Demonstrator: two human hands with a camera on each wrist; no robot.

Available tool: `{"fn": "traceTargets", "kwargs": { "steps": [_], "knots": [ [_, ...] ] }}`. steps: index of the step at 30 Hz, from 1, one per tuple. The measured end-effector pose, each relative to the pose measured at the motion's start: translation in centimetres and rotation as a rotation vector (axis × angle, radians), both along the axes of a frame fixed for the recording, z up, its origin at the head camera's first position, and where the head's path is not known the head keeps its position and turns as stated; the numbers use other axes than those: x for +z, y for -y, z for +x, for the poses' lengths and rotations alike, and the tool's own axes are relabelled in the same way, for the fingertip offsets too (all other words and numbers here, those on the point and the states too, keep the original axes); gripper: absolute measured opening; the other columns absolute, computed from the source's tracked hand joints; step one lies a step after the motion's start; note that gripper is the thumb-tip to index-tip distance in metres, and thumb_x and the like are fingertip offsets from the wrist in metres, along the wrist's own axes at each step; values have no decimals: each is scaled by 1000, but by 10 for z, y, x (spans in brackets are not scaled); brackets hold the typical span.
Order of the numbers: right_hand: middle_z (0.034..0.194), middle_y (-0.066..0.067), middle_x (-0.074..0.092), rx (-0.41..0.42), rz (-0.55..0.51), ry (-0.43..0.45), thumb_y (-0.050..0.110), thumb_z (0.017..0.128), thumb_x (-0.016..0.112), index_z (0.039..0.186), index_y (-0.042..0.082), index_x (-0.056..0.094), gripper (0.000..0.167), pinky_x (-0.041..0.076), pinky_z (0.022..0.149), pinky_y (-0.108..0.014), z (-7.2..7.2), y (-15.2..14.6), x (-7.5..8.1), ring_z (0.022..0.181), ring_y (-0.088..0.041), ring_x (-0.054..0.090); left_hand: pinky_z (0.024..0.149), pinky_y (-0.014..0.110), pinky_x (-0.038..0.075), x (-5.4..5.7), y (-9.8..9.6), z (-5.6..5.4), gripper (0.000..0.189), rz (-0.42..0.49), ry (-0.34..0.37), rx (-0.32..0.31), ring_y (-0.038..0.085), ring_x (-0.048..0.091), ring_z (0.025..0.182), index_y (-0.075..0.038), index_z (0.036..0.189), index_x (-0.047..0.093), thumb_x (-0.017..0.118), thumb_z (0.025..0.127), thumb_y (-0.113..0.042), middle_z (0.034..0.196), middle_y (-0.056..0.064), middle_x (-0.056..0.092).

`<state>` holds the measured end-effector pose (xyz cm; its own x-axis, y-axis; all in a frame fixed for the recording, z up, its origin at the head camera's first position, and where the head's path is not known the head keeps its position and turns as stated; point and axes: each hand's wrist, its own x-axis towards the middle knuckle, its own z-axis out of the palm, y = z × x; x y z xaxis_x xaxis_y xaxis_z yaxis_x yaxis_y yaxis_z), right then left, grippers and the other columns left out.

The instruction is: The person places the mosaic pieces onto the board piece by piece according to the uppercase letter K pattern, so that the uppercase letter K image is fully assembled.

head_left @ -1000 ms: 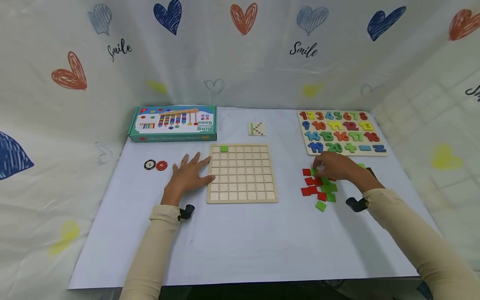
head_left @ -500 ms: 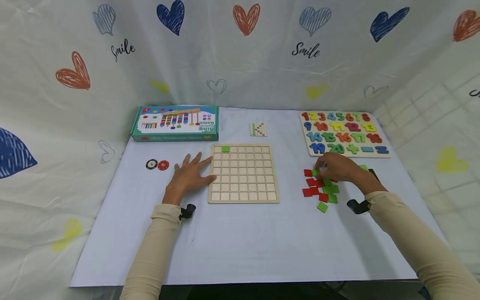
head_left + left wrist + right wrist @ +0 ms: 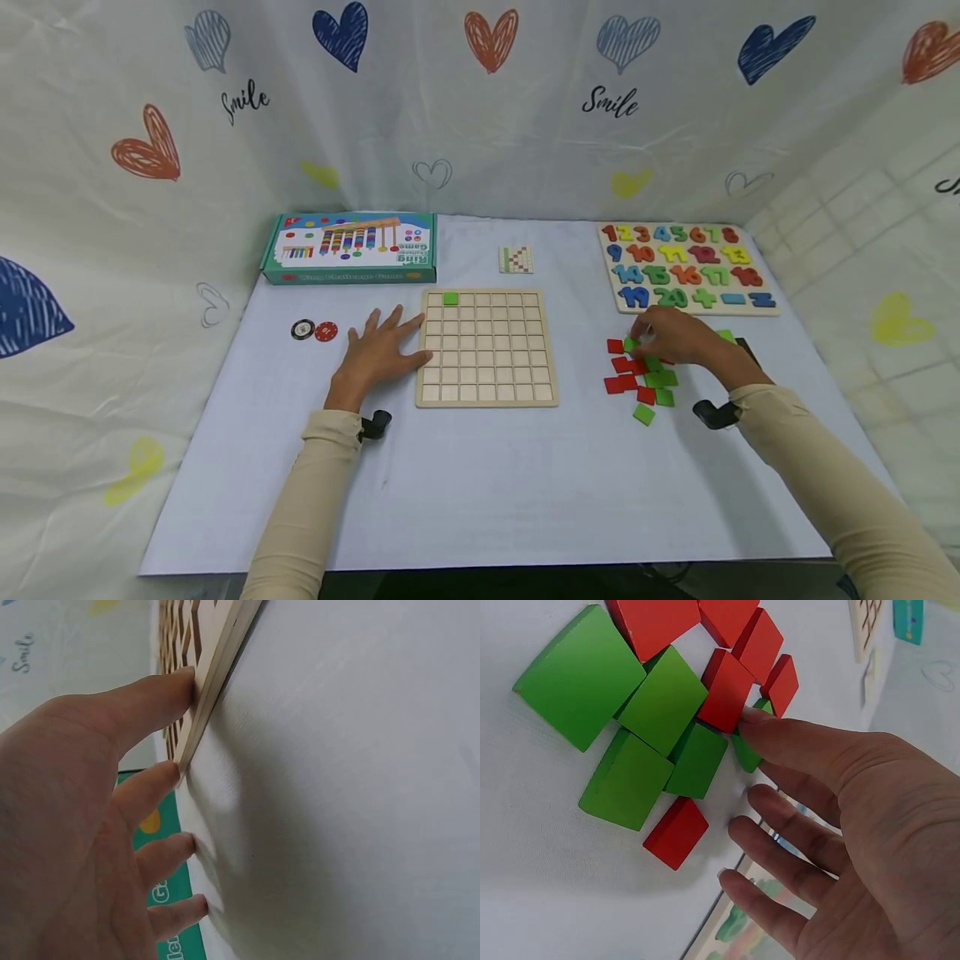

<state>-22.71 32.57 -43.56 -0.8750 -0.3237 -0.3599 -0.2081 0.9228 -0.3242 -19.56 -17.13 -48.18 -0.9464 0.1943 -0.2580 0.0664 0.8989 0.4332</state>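
My left hand (image 3: 377,354) spreads its fingers on the table at the left side of a wooden grid board (image 3: 486,348). In the left wrist view, its thumb and index fingertips touch the board's edge (image 3: 212,686). One green tile (image 3: 450,298) sits in the board's top row. On the right, my right hand (image 3: 671,336) reaches down over loose red and green square tiles. Its thumb and index finger pinch a green tile (image 3: 746,754), partly hidden by the thumb in the right wrist view. The other fingers are bent behind. Other green tiles (image 3: 664,701) and red tiles (image 3: 727,690) lie close by.
A wooden number puzzle (image 3: 688,267) lies right behind the tiles. A small pattern card (image 3: 516,259) is behind the board. A green game box (image 3: 348,248) stands back left, with a black chip (image 3: 302,329) and a red chip (image 3: 326,332) in front of it.
The view has shifted slightly. Both hands keep their places, the left at the board and the right at the green tile.
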Motion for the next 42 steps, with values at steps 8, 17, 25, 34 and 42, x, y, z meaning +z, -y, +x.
{"fn": "traceTargets", "kwargs": {
  "steps": [8,17,25,34,42],
  "knots": [
    [118,-18,73,-17,-13,-11,22,92,84,116,2,74,33,62,84,-47,2,-1,-3,107,-34,66,120,82,6,-2,1,0,80,10,-5,2,48,3,163,-32,167,37,68,98,-58,178,12,17],
    [99,-7,70,-10,-68,-26,19,93,83,108,4,70,26,56,69,-32,2,-2,-1,87,-22,62,120,82,5,-2,1,1,80,10,2,8,48,2,163,-31,167,36,67,98,-57,178,12,16],
    [103,-8,71,-12,-94,-37,13,95,80,114,3,68,25,61,78,-40,-1,2,4,95,-26,64,120,82,3,0,-1,2,79,21,4,14,48,1,163,-31,167,37,67,98,-56,178,12,16],
    [104,-8,73,40,-129,-105,10,97,76,114,3,72,19,58,84,-41,-20,41,14,96,-26,64,120,82,4,-1,-1,3,79,23,0,16,48,1,163,-31,167,37,68,98,-55,178,12,16],
    [99,-8,74,98,-234,-117,11,99,75,109,4,73,13,54,77,-37,-36,100,16,89,-23,64,120,82,4,-1,-2,2,78,32,-9,19,49,2,163,-30,166,38,68,98,-54,178,13,17]
  ]
}}
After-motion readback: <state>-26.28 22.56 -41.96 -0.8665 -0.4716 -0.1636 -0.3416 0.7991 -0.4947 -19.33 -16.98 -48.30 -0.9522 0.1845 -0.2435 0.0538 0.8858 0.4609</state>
